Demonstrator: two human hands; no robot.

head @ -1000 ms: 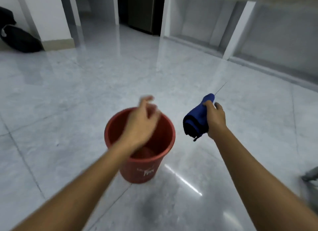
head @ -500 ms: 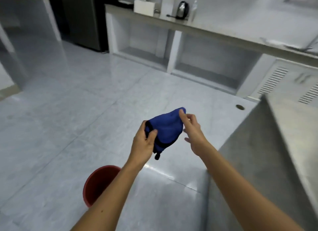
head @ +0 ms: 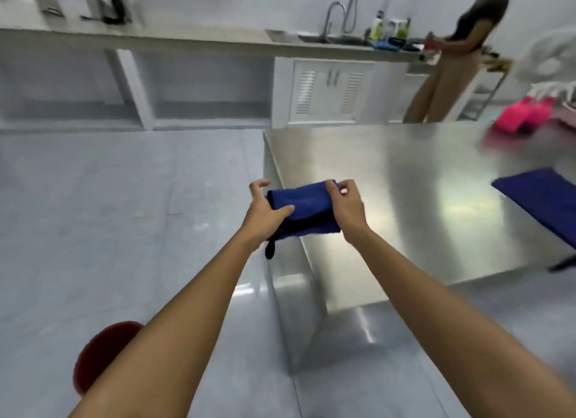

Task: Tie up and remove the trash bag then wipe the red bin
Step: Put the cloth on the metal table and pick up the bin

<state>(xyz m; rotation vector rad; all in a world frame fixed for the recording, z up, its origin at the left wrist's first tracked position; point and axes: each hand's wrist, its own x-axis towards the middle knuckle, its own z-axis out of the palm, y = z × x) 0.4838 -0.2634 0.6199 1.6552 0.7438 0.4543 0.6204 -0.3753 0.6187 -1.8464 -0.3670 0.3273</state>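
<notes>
Red bin (head: 99,352) sits on the grey floor at 7 o'clock, half hidden behind the left forearm, its inside out of sight. Head view only: at centre both hands hold a folded blue cloth (head: 304,207) over the steel table (head: 405,181) edge — left hand (head: 265,215) pinching its 9 o'clock end, right hand (head: 346,205) gripping the 3 o'clock end. Another blue cloth (head: 539,196) is cut off at 3 o'clock — pink items (head: 523,117) at 2 o'clock are blurred
</notes>
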